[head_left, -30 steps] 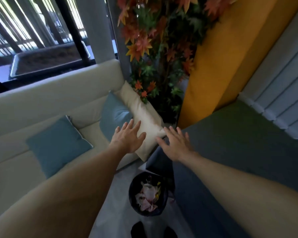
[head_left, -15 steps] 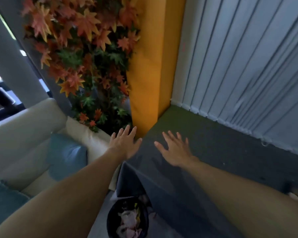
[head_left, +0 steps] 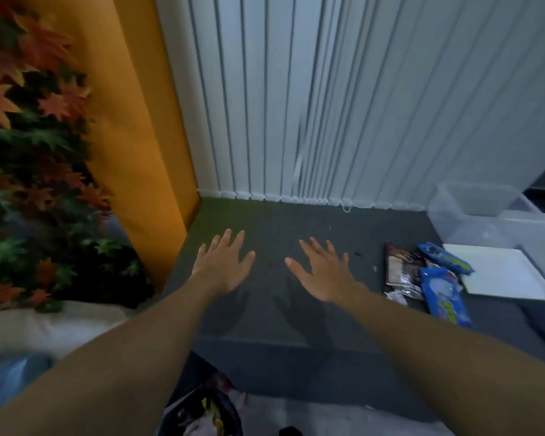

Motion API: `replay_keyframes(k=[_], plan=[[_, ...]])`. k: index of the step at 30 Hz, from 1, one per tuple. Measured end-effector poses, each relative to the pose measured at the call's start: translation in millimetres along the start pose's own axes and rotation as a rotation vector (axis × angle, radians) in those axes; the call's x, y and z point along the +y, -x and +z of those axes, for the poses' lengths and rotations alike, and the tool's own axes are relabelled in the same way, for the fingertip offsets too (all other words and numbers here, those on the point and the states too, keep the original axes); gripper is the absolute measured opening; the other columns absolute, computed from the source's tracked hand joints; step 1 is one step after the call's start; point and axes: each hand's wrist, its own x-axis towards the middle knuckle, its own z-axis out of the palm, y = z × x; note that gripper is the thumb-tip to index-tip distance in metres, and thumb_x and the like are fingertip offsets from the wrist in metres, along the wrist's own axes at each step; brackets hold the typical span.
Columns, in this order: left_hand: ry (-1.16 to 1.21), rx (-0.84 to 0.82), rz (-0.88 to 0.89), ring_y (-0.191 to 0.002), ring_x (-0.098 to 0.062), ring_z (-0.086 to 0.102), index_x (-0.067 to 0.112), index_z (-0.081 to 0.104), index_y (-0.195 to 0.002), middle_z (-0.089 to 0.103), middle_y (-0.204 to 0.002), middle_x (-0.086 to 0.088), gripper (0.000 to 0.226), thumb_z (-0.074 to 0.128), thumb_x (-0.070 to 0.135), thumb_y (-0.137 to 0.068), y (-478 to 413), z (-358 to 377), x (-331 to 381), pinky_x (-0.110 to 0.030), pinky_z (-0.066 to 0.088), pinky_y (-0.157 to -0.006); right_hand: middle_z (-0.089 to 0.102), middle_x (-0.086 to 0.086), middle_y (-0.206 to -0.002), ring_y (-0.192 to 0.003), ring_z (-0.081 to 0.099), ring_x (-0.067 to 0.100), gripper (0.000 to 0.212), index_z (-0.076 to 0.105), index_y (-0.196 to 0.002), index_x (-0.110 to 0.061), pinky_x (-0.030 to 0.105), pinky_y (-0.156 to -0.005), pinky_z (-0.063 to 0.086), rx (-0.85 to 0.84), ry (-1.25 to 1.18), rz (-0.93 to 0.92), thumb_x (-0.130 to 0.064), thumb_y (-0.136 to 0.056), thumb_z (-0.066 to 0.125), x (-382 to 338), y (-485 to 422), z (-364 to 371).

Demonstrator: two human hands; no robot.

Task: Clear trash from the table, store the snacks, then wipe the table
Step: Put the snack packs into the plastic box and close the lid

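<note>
Hands [head_left: 224, 268] over dark, crumb-flecked table [head_left: 277, 328]

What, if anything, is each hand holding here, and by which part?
Nothing. The left hand and right hand both hover empty over the table, fingers spread; the snack packets lie untouched to the right.

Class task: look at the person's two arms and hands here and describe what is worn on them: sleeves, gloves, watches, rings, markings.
Nothing worn shows. The left hand and right hand are bare: no gloves, and no rings can be made out. The left forearm and right forearm are uncovered to the frame edge, with no sleeve, watch, bracelet or marking visible.
</note>
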Motion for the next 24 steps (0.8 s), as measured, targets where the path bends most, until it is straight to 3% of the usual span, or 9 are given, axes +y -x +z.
replay_keyframes(k=[7, 18, 24], plan=[[-0.006, -0.031, 0.152, -0.156, -0.029, 0.004, 0.030, 0.003, -0.161, -0.002, -0.170, -0.002, 0.070, 0.021, 0.061, -0.101, -7, 11, 56, -0.052, 0.007, -0.125, 0.007, -0.007, -0.166, -0.153, -0.001, 0.029, 0.085, 0.015, -0.156, -0.036, 0.066, -0.117, 0.005, 0.078, -0.028, 0.145, -0.083, -0.086, 0.018, 55, 39, -11], [0.001, -0.061, 0.252, -0.156, -0.029, 0.003, 0.030, 0.002, -0.161, -0.003, -0.170, -0.002, 0.070, 0.024, 0.061, -0.102, -36, 25, 145, -0.051, 0.006, -0.126, 0.009, -0.007, -0.166, -0.153, 0.003, 0.030, 0.082, 0.018, -0.155, -0.036, 0.065, -0.117, 0.010, 0.132, -0.070, 0.251, -0.082, -0.087, 0.023, 137, 51, -29], [-0.007, -0.078, 0.294, -0.156, -0.031, 0.006, 0.030, 0.002, -0.161, -0.001, -0.170, -0.002, 0.071, 0.025, 0.061, -0.102, -68, 42, 212, -0.052, 0.007, -0.125, 0.016, -0.006, -0.165, -0.152, 0.008, 0.027, 0.083, 0.021, -0.154, -0.034, 0.060, -0.116, 0.022, 0.177, -0.140, 0.283, -0.081, -0.086, 0.026, 212, 41, -40]])
